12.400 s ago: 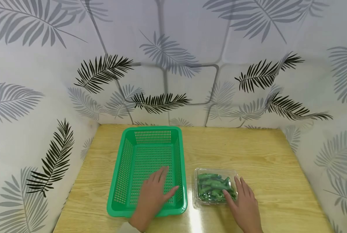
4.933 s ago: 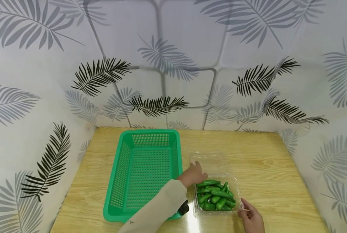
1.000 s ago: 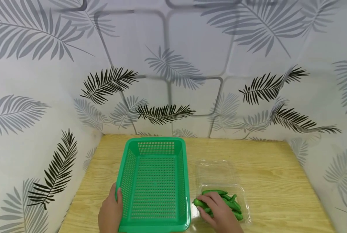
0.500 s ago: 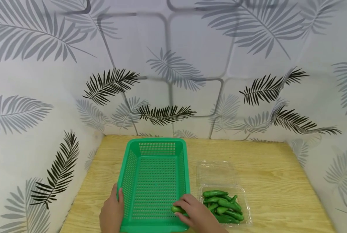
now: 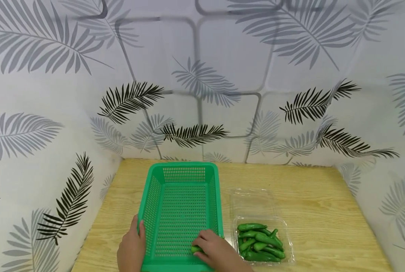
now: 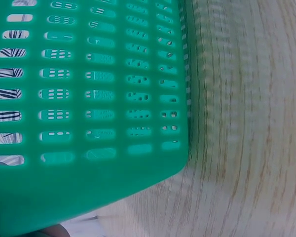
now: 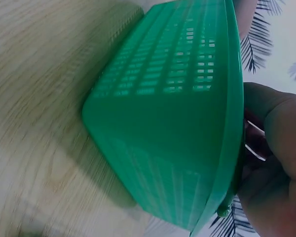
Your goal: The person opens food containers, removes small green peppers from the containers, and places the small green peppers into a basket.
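In the head view my left hand (image 5: 131, 245) grips the left rim of a green perforated plastic basket (image 5: 183, 165), thumb over the inner side. My right hand (image 5: 216, 250) pinches a green chili pepper (image 5: 196, 249) over the near right corner of the basket. The right wrist view has that hand (image 7: 281, 153) at the rim, with a pepper end (image 7: 224, 212) peeking out below; most of the pepper is hidden by the fingers. To the right, a clear plastic clamshell box (image 5: 290, 245) with its lid folded back holds several green chili peppers (image 5: 265, 238).
Everything stands on a light wood-grain table (image 5: 311, 204). The box's transparent lid (image 5: 253, 202) lies flat behind it, right of the basket. A white cloth with leaf prints (image 5: 229, 68) hangs at the back and both sides.
The box, closed at first, was opened, and my left hand went from its lid to the basket's rim. My right hand has since carried a chili pepper from the box leftward over the basket.
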The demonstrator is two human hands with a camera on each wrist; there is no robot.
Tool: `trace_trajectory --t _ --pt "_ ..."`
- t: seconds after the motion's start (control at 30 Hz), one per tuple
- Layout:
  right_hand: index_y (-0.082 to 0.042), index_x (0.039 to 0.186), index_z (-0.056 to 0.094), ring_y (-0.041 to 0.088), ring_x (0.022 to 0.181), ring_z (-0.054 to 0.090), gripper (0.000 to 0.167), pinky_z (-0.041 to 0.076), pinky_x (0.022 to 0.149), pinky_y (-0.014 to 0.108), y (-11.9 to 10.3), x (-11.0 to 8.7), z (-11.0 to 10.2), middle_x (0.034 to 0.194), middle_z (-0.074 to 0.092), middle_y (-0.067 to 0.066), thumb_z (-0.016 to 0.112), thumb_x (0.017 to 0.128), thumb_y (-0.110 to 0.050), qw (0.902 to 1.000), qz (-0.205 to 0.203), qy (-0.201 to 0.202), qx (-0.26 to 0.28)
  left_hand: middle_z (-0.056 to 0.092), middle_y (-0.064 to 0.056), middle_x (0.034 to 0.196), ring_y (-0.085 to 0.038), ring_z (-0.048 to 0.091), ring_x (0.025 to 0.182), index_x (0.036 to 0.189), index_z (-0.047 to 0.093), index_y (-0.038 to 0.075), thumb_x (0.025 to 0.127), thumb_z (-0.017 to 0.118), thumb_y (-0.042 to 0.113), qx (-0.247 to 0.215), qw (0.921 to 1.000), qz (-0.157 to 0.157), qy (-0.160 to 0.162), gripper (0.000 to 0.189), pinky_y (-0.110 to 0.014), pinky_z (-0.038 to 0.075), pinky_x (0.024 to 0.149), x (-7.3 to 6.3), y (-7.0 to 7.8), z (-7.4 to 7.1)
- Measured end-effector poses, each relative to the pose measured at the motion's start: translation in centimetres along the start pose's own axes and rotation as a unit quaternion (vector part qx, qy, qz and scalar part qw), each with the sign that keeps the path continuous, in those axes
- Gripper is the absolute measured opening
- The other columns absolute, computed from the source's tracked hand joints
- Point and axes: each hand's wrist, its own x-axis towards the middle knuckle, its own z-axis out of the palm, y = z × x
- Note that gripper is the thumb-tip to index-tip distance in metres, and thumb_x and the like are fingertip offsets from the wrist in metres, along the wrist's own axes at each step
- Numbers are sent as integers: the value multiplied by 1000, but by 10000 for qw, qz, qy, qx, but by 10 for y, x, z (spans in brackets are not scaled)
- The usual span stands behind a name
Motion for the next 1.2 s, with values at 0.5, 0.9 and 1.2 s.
trace_trajectory --t 0.5,0.9,1.2 --pt "-19 100 68 -2 81 51 17 41 68 11 -9 16 15 89 54 -13 63 88 -30 9930 515 -964 457 66 -25 88 -26 59 50 141 34 4 101 30 41 -11 10000 -56 77 54 -34 39 35 0 -2 3" --pt "-20 89 73 -5 76 52 11 42 66 11 -4 30 20 83 58 -16 68 84 -29 9813 667 -1705 603 65 -25 91 -29 60 52 140 34 5 101 30 42 -22 10000 -35 61 54 -36 39 36 1 0 2" --pt "-21 87 72 -3 76 55 11 45 67 16 -1 36 33 83 60 -16 72 80 -29 9673 1301 -2041 753 65 -26 94 -31 61 55 141 33 4 101 28 42 21 10000 -42 25 55 -36 40 36 -1 2 0"
